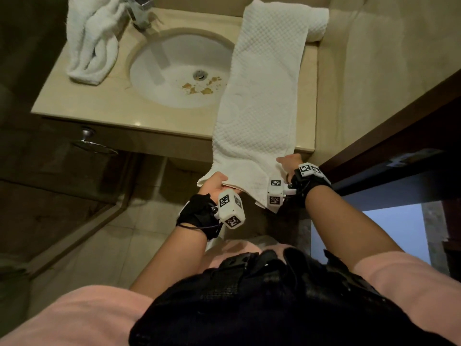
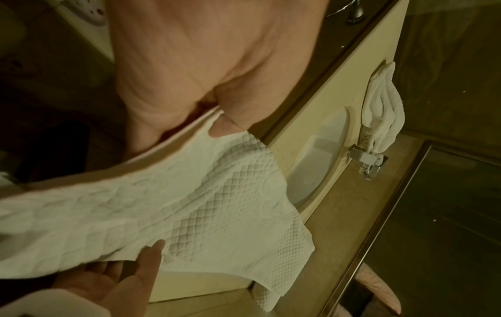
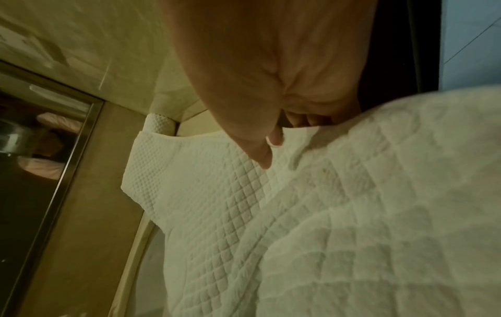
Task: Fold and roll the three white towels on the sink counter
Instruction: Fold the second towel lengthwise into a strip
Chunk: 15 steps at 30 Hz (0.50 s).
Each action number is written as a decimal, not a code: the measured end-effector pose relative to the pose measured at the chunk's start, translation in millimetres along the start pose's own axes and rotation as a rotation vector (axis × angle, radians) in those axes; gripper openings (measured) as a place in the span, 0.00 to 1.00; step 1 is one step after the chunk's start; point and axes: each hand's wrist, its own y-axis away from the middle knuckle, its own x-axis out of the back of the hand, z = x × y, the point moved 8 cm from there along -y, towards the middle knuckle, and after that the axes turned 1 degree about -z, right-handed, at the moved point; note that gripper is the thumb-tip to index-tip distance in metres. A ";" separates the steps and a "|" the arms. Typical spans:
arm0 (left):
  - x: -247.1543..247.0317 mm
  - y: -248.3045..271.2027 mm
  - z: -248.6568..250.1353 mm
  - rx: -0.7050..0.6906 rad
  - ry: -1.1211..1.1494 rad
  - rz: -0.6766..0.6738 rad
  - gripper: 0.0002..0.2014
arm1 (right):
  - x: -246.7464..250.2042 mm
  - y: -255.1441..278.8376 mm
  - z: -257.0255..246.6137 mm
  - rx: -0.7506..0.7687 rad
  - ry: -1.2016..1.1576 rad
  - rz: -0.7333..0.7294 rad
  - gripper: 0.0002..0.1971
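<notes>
Folded towel (image 1: 262, 91) right of sink (image 1: 174, 68), crumpled towel (image 1: 92, 43) left.

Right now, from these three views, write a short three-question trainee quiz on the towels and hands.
1. True or false: both hands hold the near end of the long towel.
2. Where does the crumpled towel lie? A) in the basin B) on the counter beside the faucet C) on the floor
3. What sits at the counter's far right corner, under the long towel's far end?

Key: 1 true, left hand and right hand. 2 B. 3 a rolled towel.
</notes>
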 end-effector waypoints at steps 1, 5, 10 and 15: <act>-0.2 1.7 -0.9 0.012 0.031 -0.011 0.28 | 2.0 0.1 -2.7 0.003 0.042 0.006 0.27; 2.6 2.3 -1.4 0.017 0.020 -0.021 0.35 | 6.2 12.0 -7.8 0.035 0.286 -0.010 0.23; 10.0 0.3 -1.6 0.021 -0.064 -0.020 0.36 | 6.8 17.4 -19.2 0.110 0.344 0.001 0.19; 20.6 -2.6 -1.3 0.003 -0.148 0.050 0.30 | 14.3 24.1 -34.3 0.218 0.577 0.081 0.18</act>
